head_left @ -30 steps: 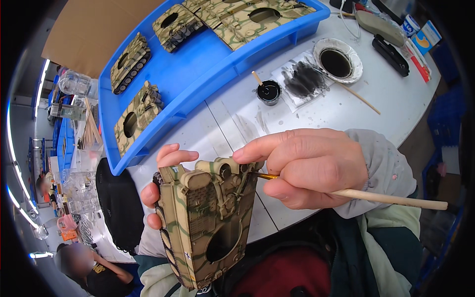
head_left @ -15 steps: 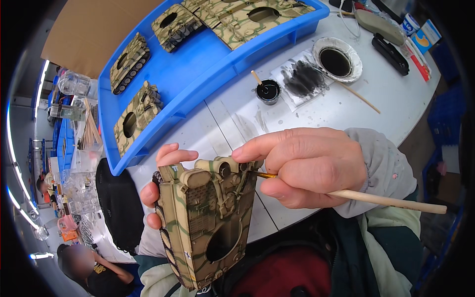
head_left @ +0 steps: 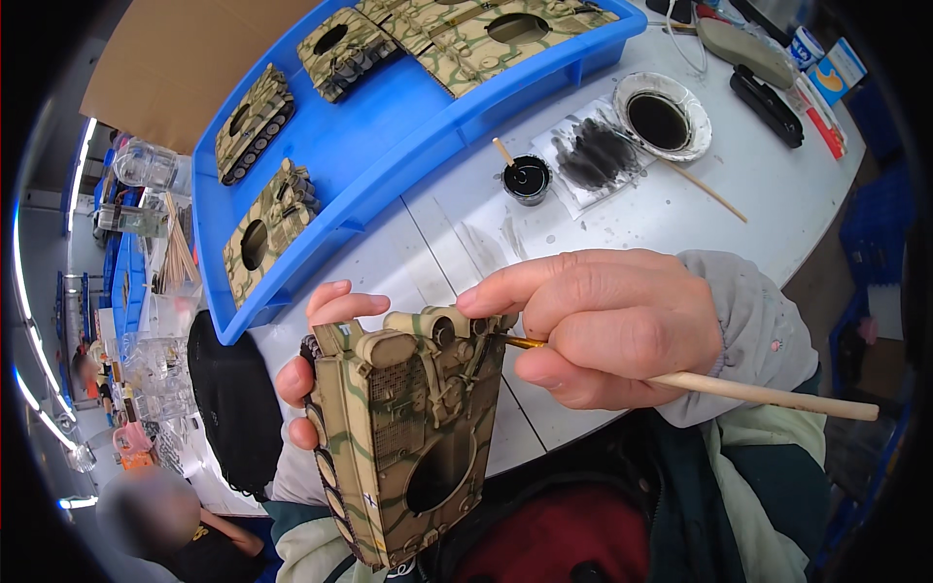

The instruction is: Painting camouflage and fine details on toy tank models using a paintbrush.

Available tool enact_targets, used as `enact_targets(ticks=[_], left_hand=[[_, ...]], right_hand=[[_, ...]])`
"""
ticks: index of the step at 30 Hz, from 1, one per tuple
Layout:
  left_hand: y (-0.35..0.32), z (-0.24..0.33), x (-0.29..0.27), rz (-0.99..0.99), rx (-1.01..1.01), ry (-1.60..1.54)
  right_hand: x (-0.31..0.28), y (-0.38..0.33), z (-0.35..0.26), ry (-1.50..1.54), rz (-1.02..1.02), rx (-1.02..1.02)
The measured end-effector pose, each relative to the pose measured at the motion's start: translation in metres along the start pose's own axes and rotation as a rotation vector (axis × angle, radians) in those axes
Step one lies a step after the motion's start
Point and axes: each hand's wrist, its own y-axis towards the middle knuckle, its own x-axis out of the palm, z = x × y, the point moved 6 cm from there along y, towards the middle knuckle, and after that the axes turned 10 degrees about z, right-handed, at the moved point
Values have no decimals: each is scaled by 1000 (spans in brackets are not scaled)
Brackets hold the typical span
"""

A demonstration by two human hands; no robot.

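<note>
A camouflaged model tank hull (head_left: 397, 437), tan with green stripes and a round hole in its deck, stands tilted up in front of me. My left hand (head_left: 299, 384) grips it from behind and the left; its fingertips show at the hull's edge, while the palm is hidden. My right hand (head_left: 622, 325) pinches a thin paintbrush (head_left: 768, 394) with a pale wooden handle. The brush tip reaches the hull's upper right edge, beside the round fittings. My right index fingertip rests on top of the hull there.
A blue tray (head_left: 389, 165) holds several similar tank hulls. To its right are a small cup of black paint (head_left: 526, 178), a black-smeared paper (head_left: 595, 160), a bowl of dark liquid (head_left: 661, 119) and a wooden stick (head_left: 705, 191). A black cloth item (head_left: 228, 403) lies left; another person sits beyond.
My hands, the hull and the brush have hardly moved. At the lower left, the other person's head and arm have shifted slightly.
</note>
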Motion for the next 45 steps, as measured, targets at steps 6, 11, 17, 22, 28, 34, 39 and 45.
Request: enact_targets(ticks=[6,11,17,22,28,34,39,45], left_hand=[[-2,-1,2,63,-5,-16],[-1,0,1,70,8,-31],[-2,0,2,103,8,-70],[-1,-4,8,260,-35,-208],[19,-13,44,506,-497,-1049],[13,-18,50,296,-580,-927],[1,-24,43,-90,-474,-333],[-21,-42,44,-225,-676,-379]], right_hand=[[0,0,1,-16,-9,-8],[1,0,1,-9,-1,-15],[6,-2,1,4,8,-10],[-1,-3,7,20,293,109],[-12,0,15,170,150,387],[-21,-3,29,243,460,489],[-19,0,28,120,307,348],[-19,-4,31,175,362,412]])
